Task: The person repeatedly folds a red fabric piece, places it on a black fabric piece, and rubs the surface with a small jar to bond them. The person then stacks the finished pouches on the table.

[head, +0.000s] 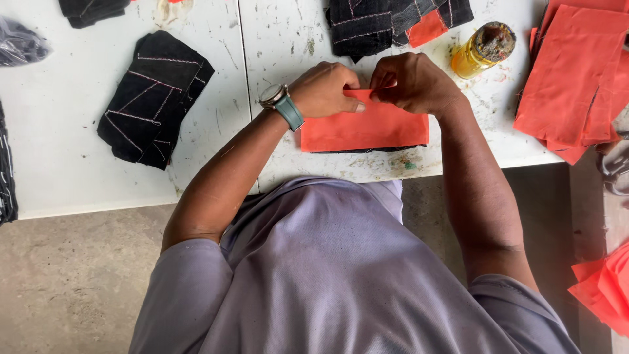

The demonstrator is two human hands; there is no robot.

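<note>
Right now I have both hands pinching the top edge of the orange fabric piece at frame centre: left hand and right hand side by side. It lies over a black piece, only its upper edge being worked. A black stack waits at left, orange pieces at right.

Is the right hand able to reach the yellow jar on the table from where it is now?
Probably yes. The yellow jar stands just beyond the right hand, with only bare white table between them. But both hands now pinch the orange fabric piece.
</note>
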